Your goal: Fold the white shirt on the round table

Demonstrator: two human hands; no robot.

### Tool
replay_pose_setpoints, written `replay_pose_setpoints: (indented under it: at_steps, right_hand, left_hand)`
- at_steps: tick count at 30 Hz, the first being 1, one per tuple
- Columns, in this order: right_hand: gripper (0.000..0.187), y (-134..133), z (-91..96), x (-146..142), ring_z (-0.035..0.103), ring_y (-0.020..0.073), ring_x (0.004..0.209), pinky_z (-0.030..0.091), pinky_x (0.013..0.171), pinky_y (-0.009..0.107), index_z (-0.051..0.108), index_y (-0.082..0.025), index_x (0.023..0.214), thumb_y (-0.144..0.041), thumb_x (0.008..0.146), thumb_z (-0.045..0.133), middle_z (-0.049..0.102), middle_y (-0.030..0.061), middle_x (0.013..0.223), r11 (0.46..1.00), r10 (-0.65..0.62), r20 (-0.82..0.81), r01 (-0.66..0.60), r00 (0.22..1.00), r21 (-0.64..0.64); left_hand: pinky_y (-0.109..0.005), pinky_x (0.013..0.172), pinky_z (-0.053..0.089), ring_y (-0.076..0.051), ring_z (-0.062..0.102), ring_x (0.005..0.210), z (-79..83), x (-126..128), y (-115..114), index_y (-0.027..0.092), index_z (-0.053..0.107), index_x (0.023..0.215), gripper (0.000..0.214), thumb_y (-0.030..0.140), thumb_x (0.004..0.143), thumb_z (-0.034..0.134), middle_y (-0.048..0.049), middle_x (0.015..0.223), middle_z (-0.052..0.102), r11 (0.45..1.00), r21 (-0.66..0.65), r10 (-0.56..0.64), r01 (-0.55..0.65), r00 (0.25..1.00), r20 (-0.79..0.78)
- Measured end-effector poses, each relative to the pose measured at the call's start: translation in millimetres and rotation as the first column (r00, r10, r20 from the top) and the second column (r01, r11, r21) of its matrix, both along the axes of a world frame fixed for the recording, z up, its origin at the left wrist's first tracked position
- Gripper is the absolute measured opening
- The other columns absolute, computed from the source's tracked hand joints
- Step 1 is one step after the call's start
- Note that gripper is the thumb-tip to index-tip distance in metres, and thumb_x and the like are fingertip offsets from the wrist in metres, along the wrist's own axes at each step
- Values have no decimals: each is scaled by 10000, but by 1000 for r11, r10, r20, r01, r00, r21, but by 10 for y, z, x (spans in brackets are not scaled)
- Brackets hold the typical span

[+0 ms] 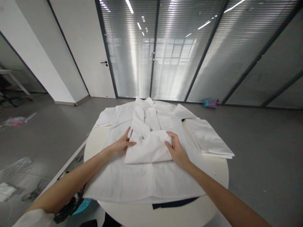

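A white shirt [142,179] lies spread flat on a round white table [214,176], collar at the far side. A smaller folded white garment [148,146] rests on top of it, near the middle. My left hand [123,144] lies flat with fingers stretched out against the left edge of that folded piece. My right hand [176,149] rests on its right edge, fingers curled over the corner of the fabric. Another folded white garment [208,138] sits on the right part of the table.
Grey floor surrounds the table, with glass partitions and blinds behind. A blue and pink object [211,103] lies on the floor by the glass. Plastic bags [16,120] and cables lie on the floor at left. A dark cloth edge [175,202] shows under the shirt.
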State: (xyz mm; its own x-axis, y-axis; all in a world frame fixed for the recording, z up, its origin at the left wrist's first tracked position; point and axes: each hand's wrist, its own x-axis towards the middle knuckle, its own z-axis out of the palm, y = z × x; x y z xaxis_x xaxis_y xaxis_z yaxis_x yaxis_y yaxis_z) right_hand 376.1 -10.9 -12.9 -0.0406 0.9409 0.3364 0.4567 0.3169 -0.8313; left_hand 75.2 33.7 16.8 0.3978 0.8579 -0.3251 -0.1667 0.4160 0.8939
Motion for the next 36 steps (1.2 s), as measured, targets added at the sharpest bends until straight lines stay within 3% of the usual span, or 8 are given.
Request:
replay_pose_setpoints:
  at_steps: [9,13,18,23,26,30,33,36]
  right_hand:
    - [430,231,-209,57,644,230,904,500,865,398,512,-230,1245,-270,823,583,671,42,982,985,-24,83,38,996,-167]
    - [411,127,-150,26,626,236,993,501,837,371,520,-230,1249,-262,840,550,654,72,1165,993,-51,96,61,994,-101]
    - [310,-8,-90,-16,621,211,904,495,817,351,543,-224,1216,-310,929,463,641,80,1201,999,-36,110,36,993,1]
    - [262,65,-137,-10,600,188,774,486,774,336,545,-227,1138,-285,886,499,660,50,1091,997,-69,120,73,990,-24]
    - [273,104,-141,-8,602,190,765,485,740,320,548,-230,1126,-282,860,519,659,33,1015,993,-82,129,92,988,-71]
    - [284,97,-108,-18,613,214,820,493,761,341,554,-218,1128,-312,864,509,657,51,1025,991,-73,147,88,986,-99]
    - [281,68,-82,-28,620,230,895,497,820,367,554,-216,1130,-317,875,495,652,68,1086,994,-50,160,64,986,-85]
    - [253,34,-68,-40,615,237,981,485,888,382,567,-227,1120,-318,911,458,642,75,1101,1000,-13,156,11,988,15]
  left_hand:
    - [-245,602,552,-128,672,658,-145,9,146,374,88,1575,1118,16,720,713,-84,1147,666,972,-55,223,-229,969,-106]
    - [-171,535,483,-86,596,545,-182,-24,68,381,278,1529,959,44,733,694,32,814,635,931,82,357,-355,934,-6]
    - [-245,677,555,-143,676,717,-76,-20,5,366,395,1482,830,129,762,734,-2,883,688,971,81,211,-226,963,165]
    - [-262,648,554,-164,681,717,-44,8,175,252,485,1402,763,124,700,756,-40,936,701,987,-86,125,-134,987,-103]
    - [-282,683,550,-196,684,793,8,-28,339,240,604,1280,605,252,706,792,-47,955,694,991,132,50,-2,933,-358]
    - [-298,801,514,-234,663,905,143,32,530,201,746,1001,304,342,733,770,-92,1059,695,762,606,313,229,688,-654]
    - [-300,807,489,-250,668,900,176,219,579,203,768,966,271,417,823,683,-102,1013,725,643,621,311,448,588,-746]
    - [-286,791,477,-233,670,864,97,426,564,216,782,969,284,419,887,601,-93,969,740,544,589,197,597,591,-782]
